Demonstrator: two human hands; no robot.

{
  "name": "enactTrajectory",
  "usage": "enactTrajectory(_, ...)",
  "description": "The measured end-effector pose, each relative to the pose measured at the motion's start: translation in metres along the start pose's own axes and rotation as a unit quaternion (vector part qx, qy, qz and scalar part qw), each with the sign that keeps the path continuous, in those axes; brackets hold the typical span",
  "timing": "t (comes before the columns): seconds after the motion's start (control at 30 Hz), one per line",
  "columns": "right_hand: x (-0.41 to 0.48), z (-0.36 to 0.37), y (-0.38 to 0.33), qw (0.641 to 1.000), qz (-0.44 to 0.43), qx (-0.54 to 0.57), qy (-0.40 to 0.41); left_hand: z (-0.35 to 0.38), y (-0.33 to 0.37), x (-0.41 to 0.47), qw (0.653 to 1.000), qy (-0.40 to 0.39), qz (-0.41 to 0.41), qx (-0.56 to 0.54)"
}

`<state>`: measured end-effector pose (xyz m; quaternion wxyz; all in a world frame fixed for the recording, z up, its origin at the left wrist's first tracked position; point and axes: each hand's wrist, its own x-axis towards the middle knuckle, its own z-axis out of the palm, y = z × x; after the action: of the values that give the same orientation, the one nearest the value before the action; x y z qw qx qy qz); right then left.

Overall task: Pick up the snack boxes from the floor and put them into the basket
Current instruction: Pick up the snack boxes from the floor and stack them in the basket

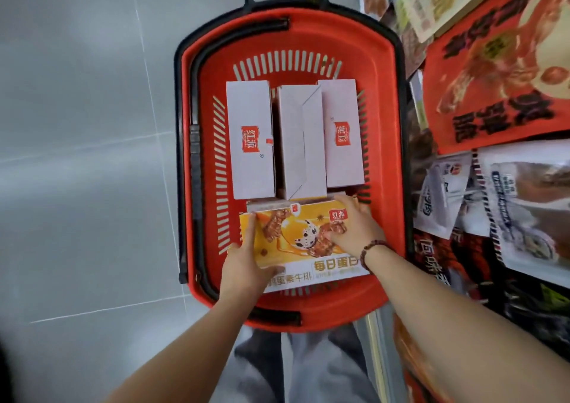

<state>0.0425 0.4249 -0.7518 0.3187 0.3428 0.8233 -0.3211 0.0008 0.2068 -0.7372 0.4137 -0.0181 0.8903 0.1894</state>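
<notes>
While three white boxes [296, 137] already lie in the basket [385, 125], both hands, left [243, 264] and right [354, 230], clamp an orange box [296, 236] at its near end. No boxes visible on the floor, so probably nearly done.

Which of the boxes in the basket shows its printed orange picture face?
The box nearest the person, held by both hands, left and right. The three white boxes beyond it show only plain sides, two bearing small red logos.
</notes>
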Motion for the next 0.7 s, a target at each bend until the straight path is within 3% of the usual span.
enactTrajectory(0.2,0.000,0.006,0.011,1.000,-0.025,0.016,-0.006,0.003,-0.009,0.002,1.000,0.005,0.023,-0.009)
enactTrajectory(0.4,-0.042,-0.018,0.003,0.996,-0.046,0.071,0.008,-0.039,0.017,-0.011,0.995,0.041,0.073,0.062)
enactTrajectory(0.7,-0.163,-0.088,-0.034,0.962,-0.063,0.206,0.167,-0.148,0.099,-0.098,0.941,0.057,0.330,0.059)
